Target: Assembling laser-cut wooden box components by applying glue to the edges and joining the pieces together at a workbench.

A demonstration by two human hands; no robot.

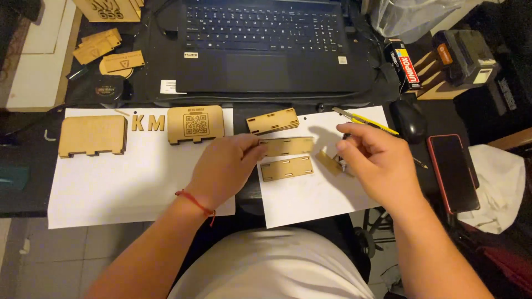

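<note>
the person sits at the near edge of the worktop (pixel 33 194), both forearms extended over two white sheets.

left hand (pixel 224 169): fingers pressed together at the tips, pinching the left end of a slotted wooden strip (pixel 288 146). the strip lies roughly level at the near-left part of the right paper sheet (pixel 310 199), just above a second slotted strip (pixel 286 168) that lies flat on the sheet.

right hand (pixel 374 160): fingers curled, tips close together around a small wooden piece (pixel 331 162). whether a second small item sits in the grip cannot be told; the area is partly hidden.

hazards, as judged from this position:
- the pinched strip is held at one end only. a light grip there could let the free end drop onto the strip below and shift it.
- the thin strip has cut slots. bending force at the pinch could crack it at a slot.
- a yellow utility knife (pixel 367 119) lies at the far edge of the right sheet, near the right hand. a sideways sweep of that hand could strike it.

farther out: a third strip (pixel 272 120), an engraved panel (pixel 195 124), two wooden letters (pixel 148 122) and a plain panel (pixel 93 135) on the left paper sheet (pixel 138 188). a laptop (pixel 266 44) occupies the far edge; a mouse (pixel 409 119) and a phone (pixel 451 171) lie at the right edge.
</note>
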